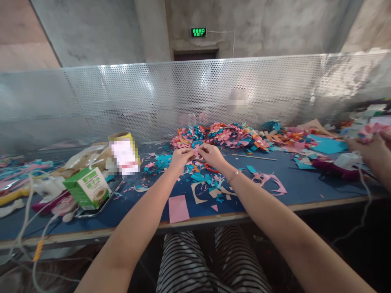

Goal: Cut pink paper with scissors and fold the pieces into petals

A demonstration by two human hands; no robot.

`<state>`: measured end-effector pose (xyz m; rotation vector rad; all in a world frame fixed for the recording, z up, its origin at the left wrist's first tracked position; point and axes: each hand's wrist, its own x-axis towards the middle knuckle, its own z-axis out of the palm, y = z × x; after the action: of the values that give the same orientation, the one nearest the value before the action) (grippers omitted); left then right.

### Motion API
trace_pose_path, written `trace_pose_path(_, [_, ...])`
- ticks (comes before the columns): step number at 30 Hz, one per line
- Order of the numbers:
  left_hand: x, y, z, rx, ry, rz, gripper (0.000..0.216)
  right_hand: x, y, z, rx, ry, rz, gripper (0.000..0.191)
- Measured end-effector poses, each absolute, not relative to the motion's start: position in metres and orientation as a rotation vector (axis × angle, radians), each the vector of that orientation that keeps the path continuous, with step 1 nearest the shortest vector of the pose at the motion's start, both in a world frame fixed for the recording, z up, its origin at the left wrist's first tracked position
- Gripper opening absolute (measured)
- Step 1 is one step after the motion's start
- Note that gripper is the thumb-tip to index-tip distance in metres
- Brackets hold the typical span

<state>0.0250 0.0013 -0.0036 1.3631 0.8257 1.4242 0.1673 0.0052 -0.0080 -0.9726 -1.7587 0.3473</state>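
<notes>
My left hand (181, 157) and my right hand (210, 154) meet over the blue table (305, 185), fingertips pinched together on a small pink paper piece (196, 151). Both arms stretch forward from my lap. A thin bracelet (233, 176) circles my right wrist. Right behind my hands lies a heap of finished pink, blue and orange paper flowers (214, 135). Loose paper scraps (198, 179) litter the table under my hands, and a pink paper rectangle (179, 208) lies near the front edge.
A green drink carton (87, 188) and a yellow roll (124, 152) stand at the left among bags and cables. Another person's hand (371, 146) holds pink paper at the right. A blue sheet (328, 145) lies there. A perforated metal screen (195, 93) backs the table.
</notes>
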Motion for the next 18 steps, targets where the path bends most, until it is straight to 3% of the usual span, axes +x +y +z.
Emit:
trace_pose_path(13, [0.021,0.009,-0.007,1.53,0.869,1.371,0.013,0.169,0.006,-0.008,-0.965,-1.866,0.228,0.019])
trace_pose_path(18, [0.021,0.014,-0.007,1.429,0.862,1.426,0.013,0.17,0.008,-0.009,-0.875,-1.788,0.376,0.017])
